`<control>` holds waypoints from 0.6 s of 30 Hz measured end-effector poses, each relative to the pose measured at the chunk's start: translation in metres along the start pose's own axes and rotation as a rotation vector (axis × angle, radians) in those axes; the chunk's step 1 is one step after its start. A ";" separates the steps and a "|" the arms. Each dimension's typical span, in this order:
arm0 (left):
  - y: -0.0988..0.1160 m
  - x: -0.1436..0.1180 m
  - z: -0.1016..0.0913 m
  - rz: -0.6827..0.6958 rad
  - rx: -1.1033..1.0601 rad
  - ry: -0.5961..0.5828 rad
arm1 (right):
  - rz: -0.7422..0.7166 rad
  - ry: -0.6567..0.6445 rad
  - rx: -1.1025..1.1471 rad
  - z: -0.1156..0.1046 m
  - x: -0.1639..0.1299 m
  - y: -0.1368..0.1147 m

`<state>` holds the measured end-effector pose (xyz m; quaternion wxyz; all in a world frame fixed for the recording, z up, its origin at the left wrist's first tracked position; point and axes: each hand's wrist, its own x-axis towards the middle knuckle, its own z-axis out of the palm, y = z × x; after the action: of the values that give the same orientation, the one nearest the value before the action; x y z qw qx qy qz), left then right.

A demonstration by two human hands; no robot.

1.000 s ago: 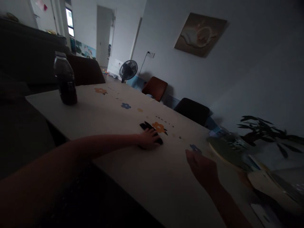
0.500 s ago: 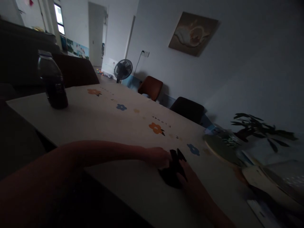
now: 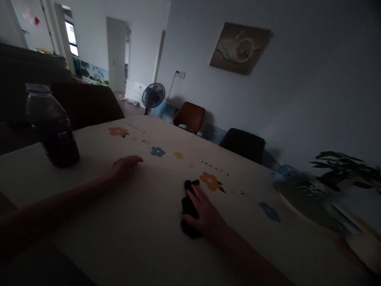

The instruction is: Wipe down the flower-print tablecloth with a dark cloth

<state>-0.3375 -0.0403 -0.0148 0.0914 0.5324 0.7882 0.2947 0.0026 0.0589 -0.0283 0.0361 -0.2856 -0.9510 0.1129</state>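
Observation:
My right hand (image 3: 206,216) lies over a black, soft-looking cloth (image 3: 190,210) on the table. Its fingers and thumb grip the cloth from the right side; the dim light hides the folds. Apart from it, to the left, my left hand (image 3: 125,166) is just above or on the tablecloth, I cannot tell which. Its fingers stretch to the right with nothing in them. Farther left stands a clear plastic bottle (image 3: 55,129) with dark liquid in its lower part. Orange and blue flowers are printed on the pale tablecloth (image 3: 143,222).
At the right edge are a round green board or mat (image 3: 300,206), blurred items and a potted plant (image 3: 342,167). Chairs, among them a brown one (image 3: 190,117) and a black one (image 3: 242,145), stand along the far side. A fan (image 3: 153,95) is behind the table.
My left hand has let go of the black cloth and moved left toward the bottle. My right hand has shifted left with the cloth. The view has turned somewhat left.

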 end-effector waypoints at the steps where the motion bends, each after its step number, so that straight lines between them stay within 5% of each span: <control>1: -0.002 -0.001 0.000 0.004 -0.002 0.054 | -0.040 0.004 0.002 0.001 0.029 -0.011; 9: 0.009 -0.004 -0.013 0.601 0.028 0.564 | -0.352 0.063 -0.064 0.025 0.242 -0.107; 14: 0.006 -0.001 -0.028 0.682 0.021 0.705 | -0.464 0.153 -0.040 0.043 0.333 -0.173; 18: -0.001 0.003 -0.033 0.648 0.007 0.738 | -0.425 0.086 -0.025 0.052 0.391 -0.207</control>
<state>-0.3545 -0.0503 0.0115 -0.2923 0.6107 0.5628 0.4742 -0.4415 0.0962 -0.0280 0.0958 -0.0838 -0.9887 0.0786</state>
